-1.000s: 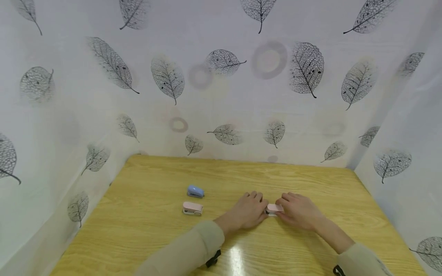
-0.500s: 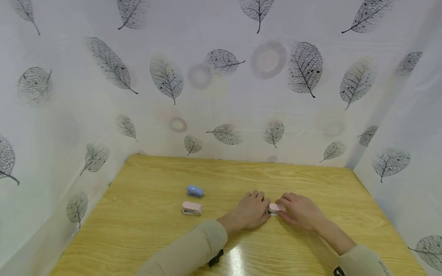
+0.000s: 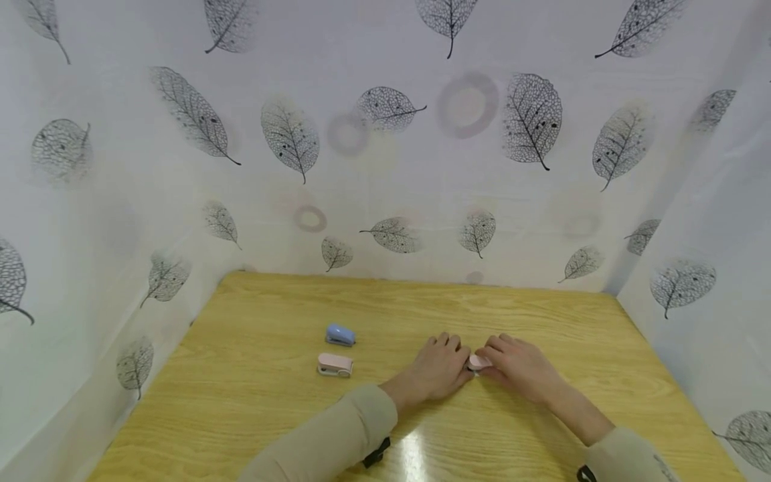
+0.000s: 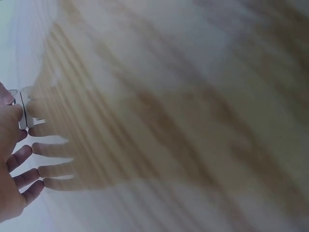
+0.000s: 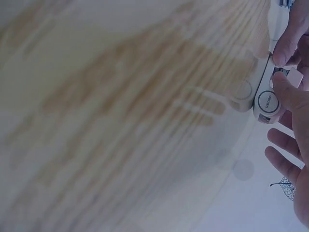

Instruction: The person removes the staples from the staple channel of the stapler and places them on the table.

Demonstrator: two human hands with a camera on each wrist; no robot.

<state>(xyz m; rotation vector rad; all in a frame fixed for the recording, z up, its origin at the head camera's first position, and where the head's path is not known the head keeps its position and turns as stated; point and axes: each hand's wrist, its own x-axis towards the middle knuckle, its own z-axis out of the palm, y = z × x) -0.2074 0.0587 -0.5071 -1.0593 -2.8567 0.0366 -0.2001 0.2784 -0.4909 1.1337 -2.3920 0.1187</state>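
A small pink-and-white stapler sits on the table between my two hands. My left hand holds its left end, and my right hand pinches it from the right, covering much of it. In the right wrist view, its white base with a round emblem stands against the tabletop, and the pink top is tilted up from it. My right thumb presses between the two parts. Only the white side of the stapler shows at the left edge of the left wrist view, beside my fingers.
Left of my hands lie a second pink stapler and, behind it, a blue stapler. The wood-grain table ends at a white leaf-patterned curtain at the back and on both sides.
The stapler's pink top has tipped upward at my right hand, which has shifted slightly left and up. My left hand moved a little right earlier, then stayed. The other two staplers lie still.
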